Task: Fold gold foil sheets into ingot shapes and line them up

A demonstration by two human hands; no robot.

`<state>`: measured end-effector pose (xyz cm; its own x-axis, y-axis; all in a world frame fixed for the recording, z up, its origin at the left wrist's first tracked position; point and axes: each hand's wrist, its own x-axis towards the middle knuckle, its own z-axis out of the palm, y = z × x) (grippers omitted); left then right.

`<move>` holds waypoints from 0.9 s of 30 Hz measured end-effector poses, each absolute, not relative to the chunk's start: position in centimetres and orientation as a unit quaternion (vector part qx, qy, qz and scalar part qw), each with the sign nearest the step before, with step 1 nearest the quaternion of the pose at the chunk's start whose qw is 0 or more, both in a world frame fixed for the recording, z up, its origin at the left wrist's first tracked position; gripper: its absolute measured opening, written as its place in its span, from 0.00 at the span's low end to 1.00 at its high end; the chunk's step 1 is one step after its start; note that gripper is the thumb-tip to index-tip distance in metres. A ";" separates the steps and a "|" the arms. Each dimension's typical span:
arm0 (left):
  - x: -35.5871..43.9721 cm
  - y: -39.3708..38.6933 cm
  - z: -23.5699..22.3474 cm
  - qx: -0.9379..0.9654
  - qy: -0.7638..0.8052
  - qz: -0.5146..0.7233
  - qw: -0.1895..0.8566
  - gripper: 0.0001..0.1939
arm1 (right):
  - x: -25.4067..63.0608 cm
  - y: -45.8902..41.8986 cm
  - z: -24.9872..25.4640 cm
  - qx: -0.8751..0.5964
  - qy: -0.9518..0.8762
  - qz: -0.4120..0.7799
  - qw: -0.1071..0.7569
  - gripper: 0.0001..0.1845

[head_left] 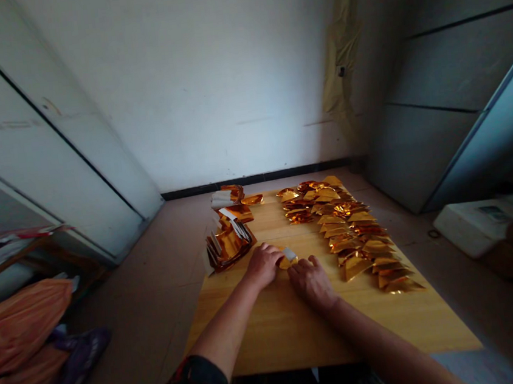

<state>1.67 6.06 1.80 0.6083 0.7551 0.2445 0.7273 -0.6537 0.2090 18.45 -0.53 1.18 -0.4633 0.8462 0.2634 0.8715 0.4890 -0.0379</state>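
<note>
A plain room in a home, shown by white wardrobe doors (50, 146), a tiled floor (131, 352) and heaped orange bags (18, 327)

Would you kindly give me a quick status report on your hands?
Left hand and right hand at small gold foil piece, white strip showing. Folded foil triangles to the right. Foil bundles to the left.

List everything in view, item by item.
wooden table: one, pale yellow, centre
folded foil triangles: many, gold, rows on the table's right
foil stacks with white paper: two, gold and white, table's far left
folded foil piece: one, gold and white, between the hands
orange sacks: two, orange, lower left
white box: one, white, right
left hand: one, bare, on the foil piece
right hand: one, bare, beside the foil piece
</note>
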 end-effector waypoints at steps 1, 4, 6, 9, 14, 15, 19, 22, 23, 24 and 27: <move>1.7 6.2 1.8 0.897 0.411 0.158 0.045 0.14 | 18.9 -0.3 1.3 -0.507 -0.852 -0.048 0.122 0.10; 2.0 6.2 1.8 0.899 0.404 0.161 0.050 0.15 | 20.2 0.4 1.9 -0.519 -0.847 -0.044 0.105 0.09; 2.1 6.1 1.8 0.902 0.394 0.167 0.055 0.15 | 20.6 0.7 2.3 -0.521 -0.848 -0.040 0.089 0.08; 1.9 6.0 1.8 0.905 0.380 0.178 0.071 0.17 | 20.6 1.0 3.0 -0.526 -0.847 -0.031 0.071 0.07; 1.4 6.1 1.4 0.911 0.356 0.183 0.101 0.19 | 20.1 0.6 3.3 -0.538 -0.840 -0.015 0.069 0.08; 1.3 6.1 1.4 0.912 0.352 0.185 0.097 0.19 | 20.1 0.5 3.2 -0.540 -0.838 -0.013 0.071 0.08; 1.1 6.0 1.3 0.913 0.343 0.203 0.081 0.18 | 20.1 0.4 2.9 -0.542 -0.837 -0.011 0.071 0.07; 1.0 6.0 1.2 0.904 0.355 0.220 0.088 0.20 | 20.2 0.4 2.7 -0.540 -0.838 -0.016 0.075 0.07; 1.0 6.0 1.2 0.901 0.361 0.225 0.090 0.21 | 20.2 0.4 2.6 -0.540 -0.838 -0.019 0.076 0.07; 1.0 6.1 1.1 0.897 0.366 0.230 0.092 0.22 | 20.2 0.4 2.6 -0.540 -0.838 -0.021 0.077 0.07; 1.0 6.3 1.0 0.888 0.375 0.245 0.108 0.23 | 20.2 0.3 2.5 -0.539 -0.838 -0.025 0.076 0.07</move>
<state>1.00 6.26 1.02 0.5987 0.7182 0.3546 0.6124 -0.6958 0.3754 20.16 0.30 2.52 -0.4068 0.9003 0.1550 0.9079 0.4173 -0.0405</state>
